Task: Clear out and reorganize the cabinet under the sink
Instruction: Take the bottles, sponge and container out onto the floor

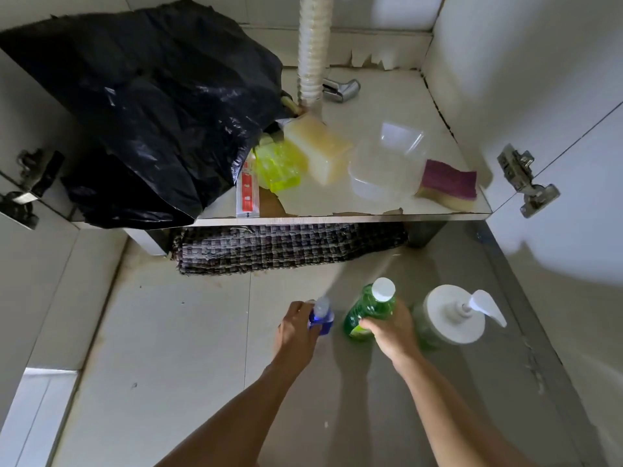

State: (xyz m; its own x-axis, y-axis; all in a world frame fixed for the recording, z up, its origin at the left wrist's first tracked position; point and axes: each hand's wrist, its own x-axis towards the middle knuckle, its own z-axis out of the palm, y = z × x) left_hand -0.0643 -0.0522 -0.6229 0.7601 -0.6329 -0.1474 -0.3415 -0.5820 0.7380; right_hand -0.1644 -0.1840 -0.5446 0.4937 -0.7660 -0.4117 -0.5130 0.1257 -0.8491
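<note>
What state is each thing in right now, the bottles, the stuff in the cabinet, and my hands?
blue bottle: upright on floor, gripped by left hand
green bottle: capped, tilted, gripped by right hand
pump bottle: upright on floor, untouched
clear container: open, empty
purple sponge: lying at shelf edge
black bag: slumped, crumpled

Dim, soft blur; wide-angle warp at edges.

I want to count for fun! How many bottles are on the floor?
3. A small blue bottle in the left hand, a green bottle in the right hand, and a white pump bottle standing just right of them. The black bag could hide more.
</note>
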